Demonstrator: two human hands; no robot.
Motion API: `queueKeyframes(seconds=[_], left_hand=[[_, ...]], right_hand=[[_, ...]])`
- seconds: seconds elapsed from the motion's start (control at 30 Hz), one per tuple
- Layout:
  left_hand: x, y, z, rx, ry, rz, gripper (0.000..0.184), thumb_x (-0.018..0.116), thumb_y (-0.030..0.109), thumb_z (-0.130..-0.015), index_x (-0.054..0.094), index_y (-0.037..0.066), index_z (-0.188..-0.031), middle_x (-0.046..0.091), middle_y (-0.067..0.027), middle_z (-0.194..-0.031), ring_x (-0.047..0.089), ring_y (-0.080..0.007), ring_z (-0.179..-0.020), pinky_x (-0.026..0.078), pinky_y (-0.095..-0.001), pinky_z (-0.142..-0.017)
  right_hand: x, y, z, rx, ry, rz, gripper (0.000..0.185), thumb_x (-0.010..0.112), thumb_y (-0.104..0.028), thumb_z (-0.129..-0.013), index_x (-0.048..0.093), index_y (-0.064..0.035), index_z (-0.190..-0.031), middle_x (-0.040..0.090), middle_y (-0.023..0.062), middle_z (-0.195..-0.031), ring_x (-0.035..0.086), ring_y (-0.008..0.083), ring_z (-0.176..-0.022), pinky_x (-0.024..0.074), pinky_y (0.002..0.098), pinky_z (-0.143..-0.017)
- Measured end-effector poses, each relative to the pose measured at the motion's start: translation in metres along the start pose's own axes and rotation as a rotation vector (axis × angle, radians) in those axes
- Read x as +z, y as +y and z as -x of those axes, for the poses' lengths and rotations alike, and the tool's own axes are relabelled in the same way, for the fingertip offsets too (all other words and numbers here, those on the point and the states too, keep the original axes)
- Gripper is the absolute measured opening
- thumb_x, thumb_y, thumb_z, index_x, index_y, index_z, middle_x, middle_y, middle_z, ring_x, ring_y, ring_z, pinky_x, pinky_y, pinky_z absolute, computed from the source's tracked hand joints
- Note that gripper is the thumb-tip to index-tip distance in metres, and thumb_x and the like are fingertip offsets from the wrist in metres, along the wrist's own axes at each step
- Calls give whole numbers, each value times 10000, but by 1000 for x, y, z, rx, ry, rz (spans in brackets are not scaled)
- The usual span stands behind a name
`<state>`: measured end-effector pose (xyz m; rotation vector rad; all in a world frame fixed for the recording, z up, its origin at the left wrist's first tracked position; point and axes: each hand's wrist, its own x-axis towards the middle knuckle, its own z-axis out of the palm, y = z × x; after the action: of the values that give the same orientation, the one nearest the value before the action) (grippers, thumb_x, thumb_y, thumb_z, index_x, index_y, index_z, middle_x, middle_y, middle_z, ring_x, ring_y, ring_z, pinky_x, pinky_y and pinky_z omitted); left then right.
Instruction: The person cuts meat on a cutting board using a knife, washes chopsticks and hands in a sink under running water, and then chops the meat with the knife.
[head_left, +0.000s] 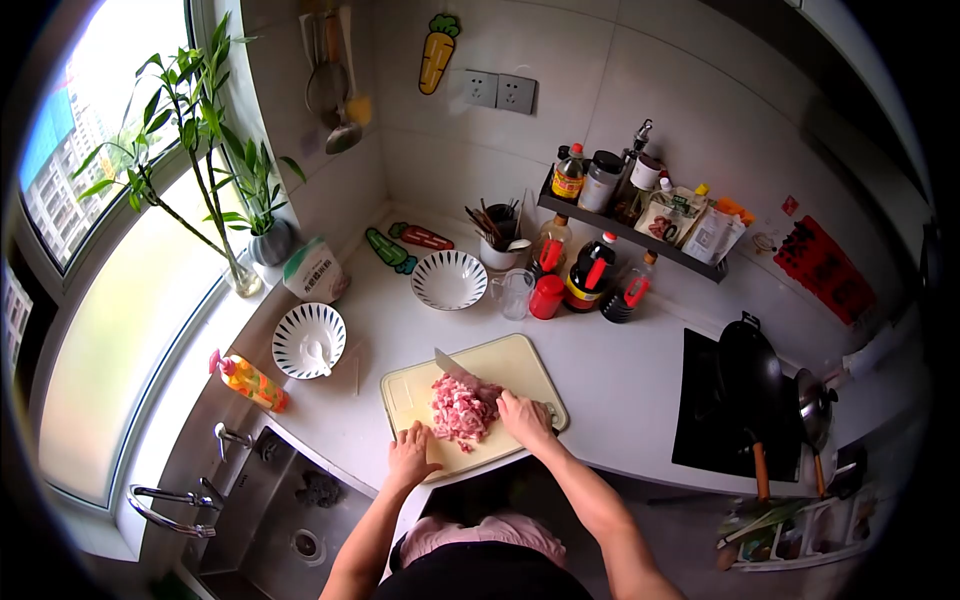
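Note:
A cream cutting board (530, 365) lies on the counter with a heap of chopped raw meat (462, 408) in its middle. My right hand (526, 417) is closed round the handle of a knife (455, 368), whose blade lies along the far right side of the meat, its tip pointing up and left. The handle is mostly hidden by my fingers. My left hand (411, 455) rests on the board's near left edge, fingers spread and flat, left of the meat and holding nothing.
Left of the board are a patterned bowl with a spoon (310, 341), an orange bottle (253, 382) and a sink (270, 520). Behind it stand another bowl (449, 280), a glass jug (513, 294) and sauce bottles (590, 272). A wok (750, 370) sits on the right.

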<state>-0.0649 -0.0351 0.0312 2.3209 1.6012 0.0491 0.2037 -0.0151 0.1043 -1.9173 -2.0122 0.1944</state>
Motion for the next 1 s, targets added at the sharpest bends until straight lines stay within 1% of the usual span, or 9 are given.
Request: queueKeyframes(seconds=[0.13,0.23,0.37,0.53,0.63,0.8,0.9,0.93,1.0], left_hand=[[4,0,-1,4,8,2,962,858,443,-614,431,111,-1410,400,-94,-1476,425,-318,-1279,411,-451,-966],[4,-2,-2,22,25,7,956,861,447,-608,442,109,-1398,414,-97,-1458,429,-321,-1273,413,-453,-964],[9,-7,0,55,58,4,958,865,453,-594,453,109,-1388,432,-103,-1445,449,-336,-1257,422,-465,-955],[7,-4,0,33,70,17,941,866,437,-589,468,111,-1376,444,-107,-1444,451,-328,-1259,424,-462,-953],[6,-3,0,36,67,19,930,867,430,-591,470,115,-1372,441,-107,-1442,439,-326,-1267,423,-462,-955],[7,-3,0,40,61,18,940,868,453,-588,466,123,-1371,437,-106,-1437,428,-327,-1274,424,-466,-944],[6,-4,1,20,48,7,935,869,452,-589,465,125,-1366,442,-100,-1430,430,-325,-1271,425,-462,-940],[8,-5,2,15,34,30,939,866,462,-594,465,130,-1375,433,-103,-1440,421,-332,-1281,415,-472,-962],[10,-6,-1,15,48,47,938,863,468,-598,467,136,-1381,428,-103,-1447,418,-333,-1282,406,-478,-978]], right_hand=[[-30,-19,-3,-41,211,-93,218,550,-266,-964,537,-63,-888,636,185,-734,630,399,-621,501,482,-526],[3,-7,2,-14,249,-74,224,544,-277,-968,534,-67,-890,632,181,-707,634,391,-606,505,471,-517],[33,13,9,72,-1,-12,244,536,-302,-969,545,-68,-900,630,185,-641,636,401,-597,507,499,-529],[-18,-19,-10,92,216,-113,238,551,-277,-968,538,-61,-869,631,188,-651,632,401,-604,492,493,-518],[-11,-23,-16,-6,359,-161,214,555,-246,-966,517,-65,-860,621,165,-676,628,383,-597,495,460,-495],[53,9,2,81,-99,-72,237,544,-300,-953,513,-65,-958,659,211,-730,662,399,-667,510,516,-540],[35,7,7,91,-168,-109,257,552,-304,-948,509,-72,-1048,667,219,-772,664,425,-738,513,541,-615],[33,10,10,100,-212,-164,352,581,-360,-929,495,-83,-1128,673,233,-829,660,443,-806,516,540,-683],[25,15,20,175,-212,-174,377,593,-395,-920,511,-82,-1114,675,236,-854,658,446,-823,516,534,-694]])
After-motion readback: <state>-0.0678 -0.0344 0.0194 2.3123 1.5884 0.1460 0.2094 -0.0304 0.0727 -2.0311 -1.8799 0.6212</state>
